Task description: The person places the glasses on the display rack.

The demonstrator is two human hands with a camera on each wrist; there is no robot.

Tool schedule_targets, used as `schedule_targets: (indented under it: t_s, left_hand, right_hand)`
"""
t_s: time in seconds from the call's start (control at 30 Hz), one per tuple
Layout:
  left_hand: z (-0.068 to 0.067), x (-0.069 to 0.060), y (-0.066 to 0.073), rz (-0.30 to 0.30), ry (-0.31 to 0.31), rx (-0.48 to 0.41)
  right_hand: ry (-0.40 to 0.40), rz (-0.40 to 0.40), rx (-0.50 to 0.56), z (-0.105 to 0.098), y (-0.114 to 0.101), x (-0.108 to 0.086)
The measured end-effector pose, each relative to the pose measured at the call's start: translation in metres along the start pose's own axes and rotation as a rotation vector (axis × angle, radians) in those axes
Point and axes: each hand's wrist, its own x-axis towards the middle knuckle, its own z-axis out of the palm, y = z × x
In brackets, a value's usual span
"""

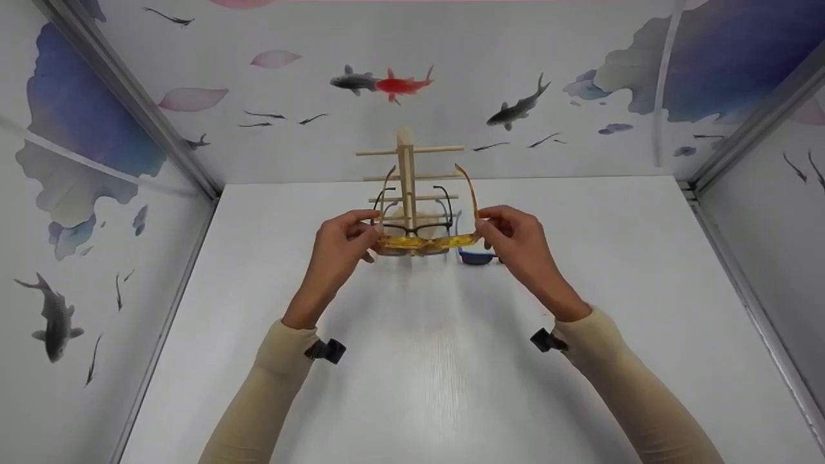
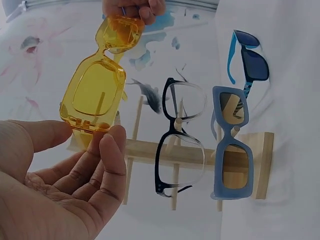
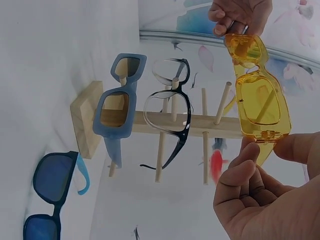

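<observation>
Between my two hands I hold a pair of yellow transparent sunglasses (image 1: 425, 242), temples unfolded and pointing toward the rack. My left hand (image 1: 341, 241) pinches one end of the frame by the hinge. At the opposite hinge, my right hand (image 1: 515, 241) grips with thumb and fingers. Just behind is a wooden glasses rack (image 1: 405, 167) with crosswise pegs. On its lower pegs hang black-and-clear eyeglasses (image 2: 162, 145) and, below them, blue-grey framed sunglasses (image 2: 218, 145). The yellow pair is apart from the rack in both wrist views.
Dark blue sunglasses (image 1: 477, 258) with light blue temples lie on the white table (image 1: 412, 386) beside the rack, near my right hand. Upper rack pegs (image 1: 445, 149) hold no glasses. Painted walls (image 1: 451, 38) enclose the table at the back and sides.
</observation>
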Motion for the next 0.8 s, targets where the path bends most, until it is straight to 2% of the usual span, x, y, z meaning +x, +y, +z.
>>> schedule_targets:
  t_s: [0.23, 0.47, 0.8]
  left_hand:
    - [0.000, 0.007, -0.001, 0.002, 0.013, 0.031]
    - [-0.003, 0.012, -0.004, 0.026, 0.014, 0.020]
    - [-0.006, 0.020, -0.007, 0.002, 0.034, 0.040]
  right_hand:
    - [-0.005, 0.012, 0.005, 0.001, 0.002, 0.006]
    - [-0.003, -0.018, 0.048, 0.004, 0.005, 0.012]
    - [-0.019, -0.005, 0.027, 0.008, 0.005, 0.022]
